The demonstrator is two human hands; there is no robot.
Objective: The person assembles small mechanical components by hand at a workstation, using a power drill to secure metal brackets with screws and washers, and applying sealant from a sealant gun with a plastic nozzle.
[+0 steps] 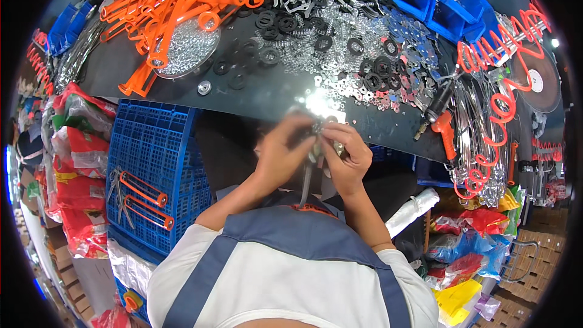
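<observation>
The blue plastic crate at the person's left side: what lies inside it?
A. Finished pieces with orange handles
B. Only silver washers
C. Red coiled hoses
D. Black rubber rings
A: the blue plastic crate holds a few metal pieces with orange handles, while the black rings and the silver washers lie up on the dark table.

Bare bench strip ahead; washers, orange handles crowd beyond.
</observation>
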